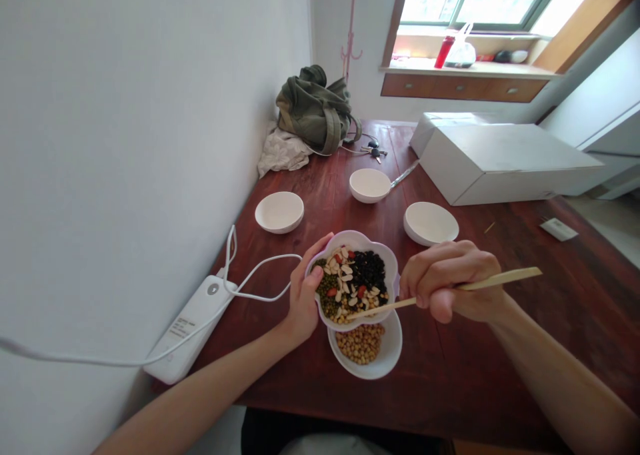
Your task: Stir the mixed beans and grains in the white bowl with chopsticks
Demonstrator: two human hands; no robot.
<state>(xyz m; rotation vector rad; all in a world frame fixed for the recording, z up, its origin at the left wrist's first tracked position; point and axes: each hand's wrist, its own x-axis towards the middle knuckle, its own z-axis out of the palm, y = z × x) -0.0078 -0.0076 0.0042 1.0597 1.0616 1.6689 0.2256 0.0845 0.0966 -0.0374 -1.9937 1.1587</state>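
Observation:
My left hand (306, 295) grips the left rim of a flower-shaped bowl (393, 258), thumb over the edge, and tilts it toward me. Inside lie green mung beans (329, 287), black beans (369, 270), pale seeds (344, 268), a few red pieces and yellow soybeans. Closed fingers of my right hand (453, 275) hold wooden chopsticks (493, 282); whether there is one stick or two I cannot tell. Their tip touches the beans at the bowl's near side. Partly hidden beneath that bowl, a round white bowl (393, 358) on the table holds soybeans (360, 345).
Three white bowls stand beyond my hands: left (279, 212), middle (370, 185) and right (431, 224). A white power strip (193, 325) with a looping cable lies along the left wall. Farther back are a green bag (315, 108), keys (374, 151) and a large white box (505, 162).

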